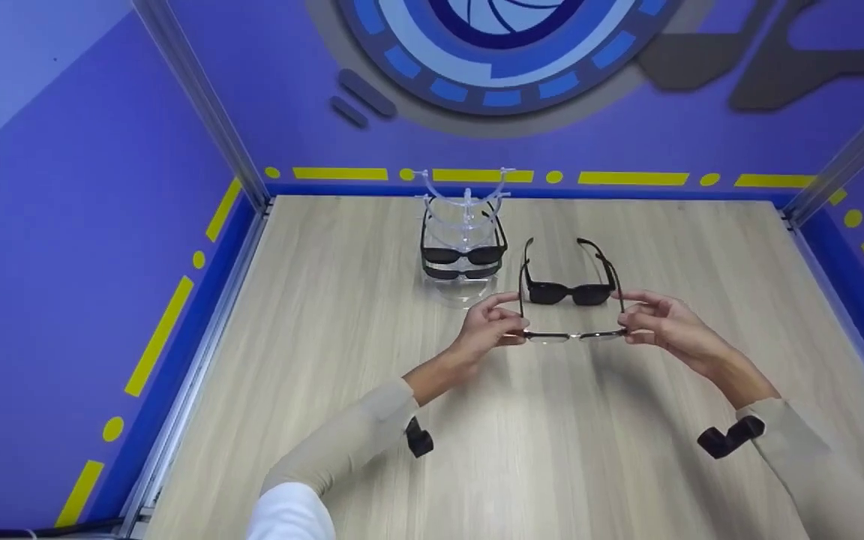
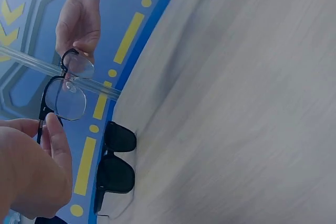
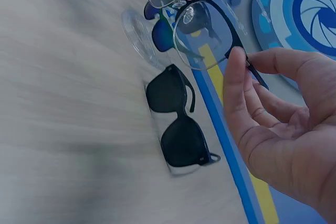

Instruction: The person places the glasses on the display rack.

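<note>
Clear-lensed glasses, black upper rims, thin lower rims

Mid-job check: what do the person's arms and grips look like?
The left grip and right grip are ungloved. The left sleeve and right sleeve are beige, with a white garment showing farther up the left arm. Near the cuffs are a left black device and an angular right black device.

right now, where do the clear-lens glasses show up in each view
Head: clear-lens glasses right of centre, below mid-height.
Left wrist: left side, slightly above mid-height.
Right wrist: top, right of centre.
Shared landmark: dark sunglasses on the table, above them in head, lower right in left wrist, below in right wrist.
</note>
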The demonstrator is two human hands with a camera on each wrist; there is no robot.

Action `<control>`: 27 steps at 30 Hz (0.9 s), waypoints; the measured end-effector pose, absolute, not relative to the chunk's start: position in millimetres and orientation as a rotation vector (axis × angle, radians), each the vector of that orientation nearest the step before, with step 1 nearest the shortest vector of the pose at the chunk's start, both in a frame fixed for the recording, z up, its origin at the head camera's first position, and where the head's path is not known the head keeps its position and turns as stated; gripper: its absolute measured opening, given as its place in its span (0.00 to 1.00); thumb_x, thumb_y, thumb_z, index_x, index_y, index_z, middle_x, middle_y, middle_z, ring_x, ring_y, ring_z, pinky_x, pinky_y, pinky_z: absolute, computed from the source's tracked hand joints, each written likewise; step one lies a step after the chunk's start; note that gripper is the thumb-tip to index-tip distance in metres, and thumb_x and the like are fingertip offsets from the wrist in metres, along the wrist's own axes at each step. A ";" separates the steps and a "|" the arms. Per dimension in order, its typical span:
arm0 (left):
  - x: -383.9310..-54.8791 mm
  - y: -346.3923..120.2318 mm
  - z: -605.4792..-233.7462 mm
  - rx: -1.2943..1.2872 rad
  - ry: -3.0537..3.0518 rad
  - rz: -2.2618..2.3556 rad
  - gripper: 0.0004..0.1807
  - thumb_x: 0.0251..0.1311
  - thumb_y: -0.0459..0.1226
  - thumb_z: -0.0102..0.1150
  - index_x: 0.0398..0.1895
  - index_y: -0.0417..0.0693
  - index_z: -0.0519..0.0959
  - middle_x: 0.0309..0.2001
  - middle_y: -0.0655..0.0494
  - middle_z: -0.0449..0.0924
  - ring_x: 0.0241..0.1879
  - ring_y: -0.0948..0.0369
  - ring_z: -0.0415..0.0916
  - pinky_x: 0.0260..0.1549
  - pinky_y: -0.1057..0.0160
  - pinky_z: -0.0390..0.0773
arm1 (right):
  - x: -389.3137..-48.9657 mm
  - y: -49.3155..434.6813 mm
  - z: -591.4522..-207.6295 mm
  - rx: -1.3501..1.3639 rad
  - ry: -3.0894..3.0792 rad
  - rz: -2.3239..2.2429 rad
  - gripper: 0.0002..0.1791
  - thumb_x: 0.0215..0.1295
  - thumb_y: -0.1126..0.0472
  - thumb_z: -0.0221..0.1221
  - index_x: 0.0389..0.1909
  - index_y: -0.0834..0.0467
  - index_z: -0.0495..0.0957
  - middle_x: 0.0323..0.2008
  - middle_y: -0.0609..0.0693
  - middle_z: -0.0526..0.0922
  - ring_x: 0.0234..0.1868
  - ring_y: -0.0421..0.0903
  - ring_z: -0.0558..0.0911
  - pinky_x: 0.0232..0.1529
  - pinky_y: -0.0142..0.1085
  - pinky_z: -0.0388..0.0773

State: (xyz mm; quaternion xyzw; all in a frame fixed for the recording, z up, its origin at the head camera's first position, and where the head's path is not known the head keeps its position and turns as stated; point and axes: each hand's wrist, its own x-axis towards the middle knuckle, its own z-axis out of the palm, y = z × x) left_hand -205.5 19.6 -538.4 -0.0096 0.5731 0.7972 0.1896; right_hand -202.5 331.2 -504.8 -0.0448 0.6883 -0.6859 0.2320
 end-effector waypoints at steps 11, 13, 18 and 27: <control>-198.7 -1.2 -532.6 -0.049 1.646 2.236 0.29 0.61 0.23 0.59 0.67 0.37 0.72 0.31 0.60 0.80 0.31 0.65 0.81 0.34 0.70 0.84 | -206.9 308.8 -505.9 -0.173 1.906 -1.883 0.18 0.72 0.70 0.58 0.59 0.55 0.74 0.41 0.46 0.82 0.44 0.38 0.84 0.52 0.32 0.84; -197.8 -3.9 -532.3 -0.064 1.649 2.231 0.29 0.61 0.23 0.59 0.67 0.37 0.72 0.31 0.60 0.80 0.30 0.66 0.81 0.33 0.71 0.84 | -207.3 306.5 -506.3 -0.174 1.924 -1.860 0.19 0.72 0.69 0.58 0.61 0.58 0.72 0.42 0.45 0.82 0.45 0.38 0.84 0.52 0.31 0.83; -195.8 -9.7 -530.8 -0.079 1.644 2.226 0.29 0.61 0.23 0.59 0.67 0.36 0.71 0.31 0.60 0.80 0.29 0.67 0.80 0.31 0.73 0.83 | -207.2 301.9 -505.2 -0.164 1.932 -1.838 0.25 0.71 0.69 0.59 0.66 0.66 0.66 0.45 0.44 0.81 0.45 0.37 0.84 0.52 0.30 0.83; -201.3 -22.4 -526.1 -0.098 1.669 2.264 0.27 0.61 0.24 0.60 0.65 0.35 0.72 0.31 0.61 0.80 0.30 0.67 0.80 0.34 0.72 0.82 | -210.2 288.7 -496.8 -0.149 1.858 -1.885 0.37 0.70 0.70 0.59 0.74 0.71 0.52 0.44 0.45 0.80 0.46 0.38 0.84 0.54 0.33 0.83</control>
